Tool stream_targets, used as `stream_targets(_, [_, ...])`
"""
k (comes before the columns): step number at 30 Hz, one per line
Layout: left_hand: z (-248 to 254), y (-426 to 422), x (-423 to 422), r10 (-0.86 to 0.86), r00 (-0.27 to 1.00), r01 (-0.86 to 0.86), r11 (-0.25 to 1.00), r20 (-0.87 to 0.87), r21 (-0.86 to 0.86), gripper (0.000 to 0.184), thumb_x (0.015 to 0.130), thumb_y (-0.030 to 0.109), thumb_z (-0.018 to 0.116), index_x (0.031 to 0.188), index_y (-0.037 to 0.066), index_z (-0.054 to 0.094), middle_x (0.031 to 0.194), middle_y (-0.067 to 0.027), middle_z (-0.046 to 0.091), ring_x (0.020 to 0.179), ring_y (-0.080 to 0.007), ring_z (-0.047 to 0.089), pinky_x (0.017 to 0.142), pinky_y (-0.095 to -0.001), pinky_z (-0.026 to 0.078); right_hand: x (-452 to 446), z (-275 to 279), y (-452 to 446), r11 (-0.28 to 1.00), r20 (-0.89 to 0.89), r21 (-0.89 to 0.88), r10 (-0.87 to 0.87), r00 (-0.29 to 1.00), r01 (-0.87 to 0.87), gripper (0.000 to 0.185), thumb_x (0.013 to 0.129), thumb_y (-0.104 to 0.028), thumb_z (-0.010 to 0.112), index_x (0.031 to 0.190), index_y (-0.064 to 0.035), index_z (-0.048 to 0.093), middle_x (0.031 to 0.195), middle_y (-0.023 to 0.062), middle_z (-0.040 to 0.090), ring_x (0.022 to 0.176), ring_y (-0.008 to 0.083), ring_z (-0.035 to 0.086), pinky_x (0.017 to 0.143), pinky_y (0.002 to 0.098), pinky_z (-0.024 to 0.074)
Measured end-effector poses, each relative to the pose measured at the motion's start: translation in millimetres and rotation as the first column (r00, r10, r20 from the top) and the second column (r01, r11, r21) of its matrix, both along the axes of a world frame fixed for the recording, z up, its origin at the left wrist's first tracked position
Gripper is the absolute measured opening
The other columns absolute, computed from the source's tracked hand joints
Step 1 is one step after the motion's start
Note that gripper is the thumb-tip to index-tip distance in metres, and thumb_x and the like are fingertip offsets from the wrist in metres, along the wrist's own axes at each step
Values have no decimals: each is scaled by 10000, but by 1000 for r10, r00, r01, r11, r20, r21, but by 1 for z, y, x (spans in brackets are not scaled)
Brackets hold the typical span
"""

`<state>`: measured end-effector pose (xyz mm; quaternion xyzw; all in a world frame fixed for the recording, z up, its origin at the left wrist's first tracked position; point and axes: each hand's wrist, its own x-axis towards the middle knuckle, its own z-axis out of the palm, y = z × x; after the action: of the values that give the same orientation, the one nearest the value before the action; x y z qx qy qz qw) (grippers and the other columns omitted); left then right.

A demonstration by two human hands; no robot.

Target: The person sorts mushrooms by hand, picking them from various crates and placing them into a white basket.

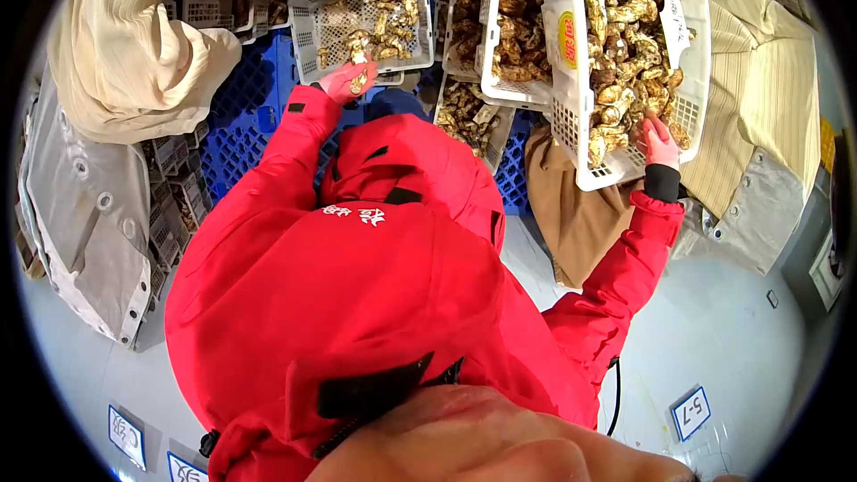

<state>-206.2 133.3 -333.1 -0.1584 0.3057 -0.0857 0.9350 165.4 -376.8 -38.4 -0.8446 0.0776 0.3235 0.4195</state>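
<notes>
My left hand [346, 82] is closed around a mushroom [359, 78] with a pale stem, held at the near edge of a white crate [299, 31]. Several mushrooms lie in that crate, mostly on its right side. On the right, my right hand [659, 141] reaches into the near end of a large white crate [585, 180] full of mushrooms [625, 58]. Its fingertips touch or lie among the mushrooms there, and whether they grip one is unclear. A white label [676, 31] stands in the large crate.
More mushroom crates [469, 116] stand between and behind the two. Blue pallets [241, 116] lie beneath. Beige cloth [143, 62] covers stacks at left, with striped cloth [759, 80] at right. Brown cloth [567, 205] hangs below the large crate. Signs [691, 413] lie on the floor.
</notes>
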Motion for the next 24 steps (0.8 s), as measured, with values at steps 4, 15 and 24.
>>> stream_targets(4, [13,-11,19,-106,994,101,965,7,240,380,930,58,468,1303,10,418,1236,-132,506,1113,-255,524,930,-375,452,-25,12,-3,998,66,60,-33,997,29,391,907,-210,552,1279,-101,506,1081,13,606,882,121,598,712,235,469])
stream_targets(15, [34,-31,56,-437,899,342,749,35,567,552,906,90,523,1402,77,282,1402,-94,378,1238,-237,440,950,-335,444,-68,22,10,969,344,187,-218,913,160,326,916,-151,544,1213,-14,550,1109,73,604,924,147,579,814,250,449])
stream_targets(24, [28,-36,77,-540,840,392,541,-50,744,616,855,26,576,1395,79,285,1311,-79,458,1142,-198,505,923,-318,446,-70,5,13,971,507,150,-238,828,187,306,925,-155,522,1200,-29,565,1105,92,600,903,145,567,811,267,456])
